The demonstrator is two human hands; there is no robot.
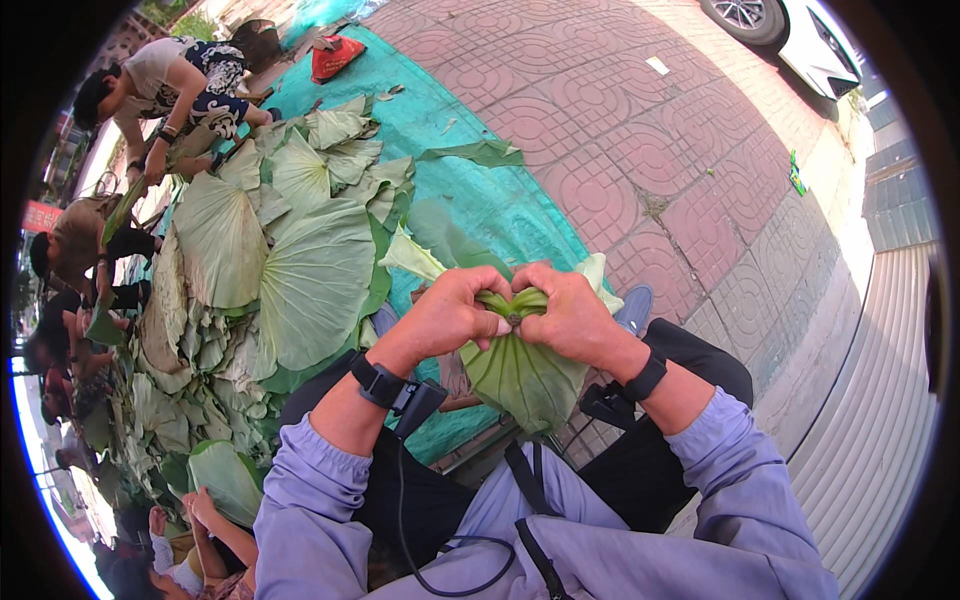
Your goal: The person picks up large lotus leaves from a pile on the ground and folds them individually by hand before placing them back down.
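Observation:
A green lotus leaf [525, 385] hangs over my lap, gathered in folds around its dark stem stub. My left hand [462, 308] pinches the folds on one side of the stub, thumb pressed close to it. On the other side my right hand [567, 315] grips the leaf in the same way, so the two hands almost meet at the middle. Pale leaf edges stick out beyond both hands. Some fingertips are hidden behind the folded leaf.
To my left lies a large heap of lotus leaves [318, 285] on a teal tarp [470, 205]. Several people sit or bend along its far side, one person [170, 95] handling a leaf. A red bag [335, 58] rests on the tarp. Patterned paving [610, 130] and a white car [810, 45] lie ahead.

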